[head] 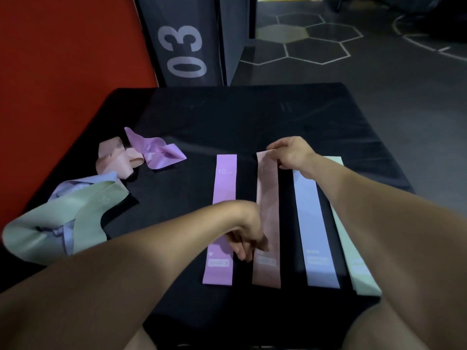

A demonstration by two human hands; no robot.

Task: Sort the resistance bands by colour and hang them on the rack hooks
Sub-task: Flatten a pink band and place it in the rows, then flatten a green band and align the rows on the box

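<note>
Near edge: left hand [246,239] sits over the near third of the pink band [267,218], fingers curled down onto its left edge; it appears to pinch or press the band, though the contact itself is shadowed.

The pink band lies flat on the black mat [252,117], long axis running straight away from the person. It is one of four parallel strips, apart from one another: purple band [223,188] to its left, blue band [313,223] and green band [358,263] to its right.

Far end: right hand [290,152] pinches the far end of the pink band between thumb and fingers, its forearm crossing over the far ends of the blue and green bands.

Judgement: the band is held at both ends along its length, so a lift or a straightening would go along that axis. The sorting stage looks about half done.

Far left: unsorted crumpled bands, a green-and-blue heap [63,218] nearer, a pink-and-purple heap [141,152] beyond. The left hand is the nearer to both.

No rack or hooks in view.
</note>
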